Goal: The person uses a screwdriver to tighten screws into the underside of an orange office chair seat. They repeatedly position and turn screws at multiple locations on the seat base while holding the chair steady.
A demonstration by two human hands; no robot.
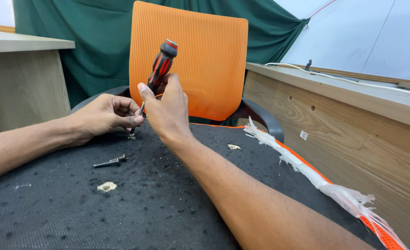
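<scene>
Green cloth hangs behind the orange mesh chair back (188,60). We work on the black fabric chair seat (121,203). Our right hand (165,109) is clamped on the red-and-black screwdriver (161,67), shaft tilted down-left to a small screw (132,136). Left hand (105,115) fingers pinch at the tip. A loose dark metal bolt (110,162) lies nearer the left hand.

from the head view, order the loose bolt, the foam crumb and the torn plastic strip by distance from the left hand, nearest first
From the left hand:
1. Loose bolt, on the seat just below the hand.
2. Foam crumb, lower still, nearer the camera.
3. Torn plastic strip, far right along the seat edge.
</scene>
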